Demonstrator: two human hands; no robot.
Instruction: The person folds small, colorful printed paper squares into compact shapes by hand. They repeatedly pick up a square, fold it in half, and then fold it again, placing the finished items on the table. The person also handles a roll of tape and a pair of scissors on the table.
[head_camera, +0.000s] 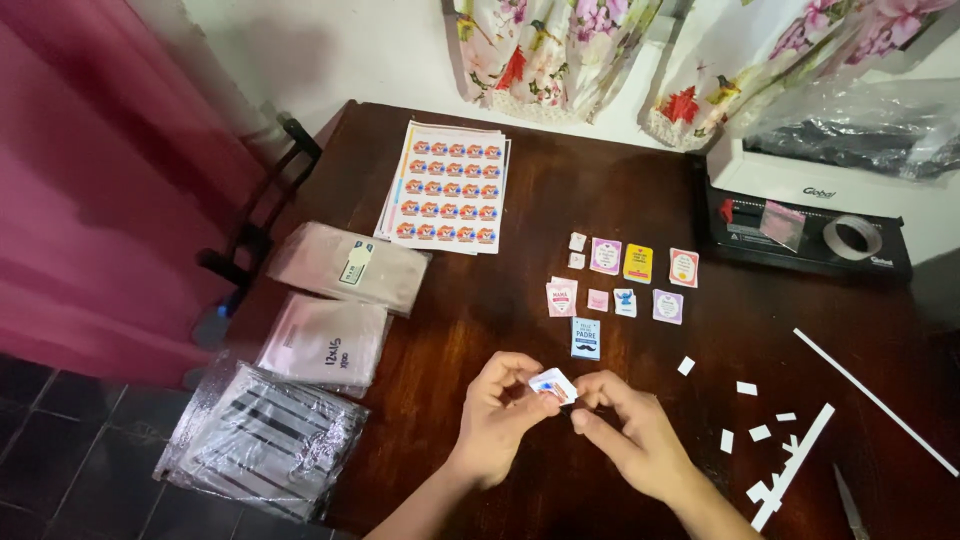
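Both hands meet near the front edge of the dark brown wooden table (520, 330). The left hand (497, 420) & right hand (628, 432) pinch one small white paper card with red-blue print (552, 384) between them; fingertips (541, 395) closed tight on its lower edges, thumbs & forefingers doing the holding, other fingers curled. Card sits just below the blue rectangular mini card (586, 338), tilted, long axis running roughly upper-left to lower-right, printed face up toward the camera.

Open room: bare wood betw. the hands & the blue mini card, and a wide bare strip left of it, up to the clear plastic bag stacks (325, 340) along the table's left edge. Above the blue mini card lie more little printed cards in two loose rows (637, 264); further up-left, the printed sticker sheets (447, 188). Right of it, white paper offcuts (760, 432) & long white strips (873, 400) crowd the wood; a blade tip (850, 505) shows at the bottom edge. Far up-right, a black-and-white machine (800, 220) w/ a tape roll (851, 237) by the wall.
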